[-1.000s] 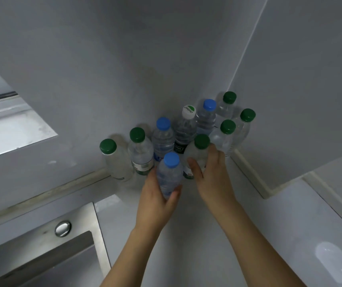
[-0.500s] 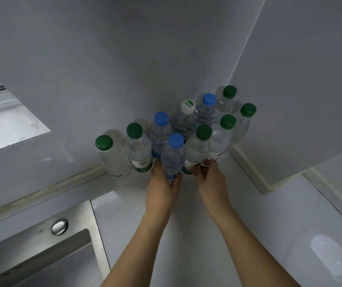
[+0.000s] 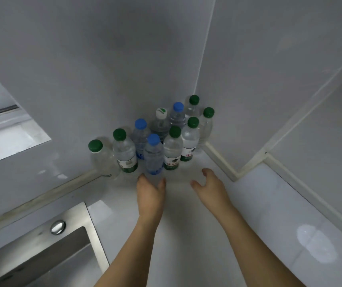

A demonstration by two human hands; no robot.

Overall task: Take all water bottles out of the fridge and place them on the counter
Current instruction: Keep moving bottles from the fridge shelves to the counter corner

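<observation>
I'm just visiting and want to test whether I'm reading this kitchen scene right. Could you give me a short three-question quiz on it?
1. True or false: the left hand is gripping the nearest blue-capped bottle.
2. How many bottles stand in the corner of the counter: A) seven, B) ten, C) thirteen?
3. Fill in: only one bottle has a ____ cap.

Key
1. False: both it and the right hand are open and empty, just short of the bottles.
2. B: six green caps, three blue, one white.
3. White.
</observation>
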